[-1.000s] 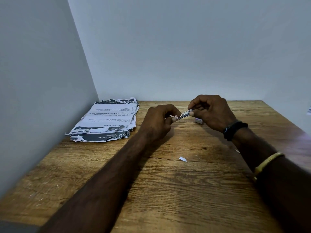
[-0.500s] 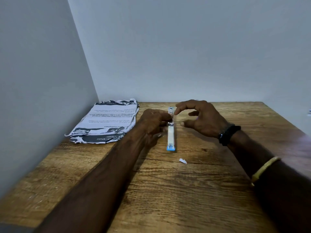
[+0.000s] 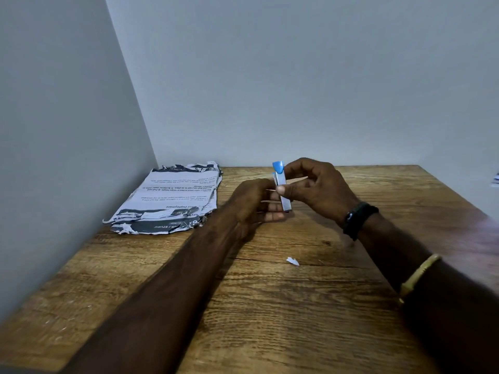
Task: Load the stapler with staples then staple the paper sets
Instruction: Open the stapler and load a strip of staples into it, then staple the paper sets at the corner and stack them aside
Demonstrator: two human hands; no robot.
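A slim white stapler [image 3: 281, 184] with a blue end is held nearly upright above the wooden table [image 3: 270, 306], blue end up. My right hand [image 3: 316, 184] pinches its upper part between thumb and fingers. My left hand [image 3: 253, 203] holds its lower part from the left, fingers curled under it. Whether staples are inside the stapler is hidden. A stack of printed, crumpled paper sets [image 3: 172, 198] lies flat at the back left, against the wall.
A small white paper scrap [image 3: 293, 261] lies on the table in front of my hands. Grey walls close the left side and the back. The table's right edge runs diagonally at the far right.
Half a second ago the stapler lay opened out flat on the table. Now both hands have lifted it and it stands nearly upright, blue end up.
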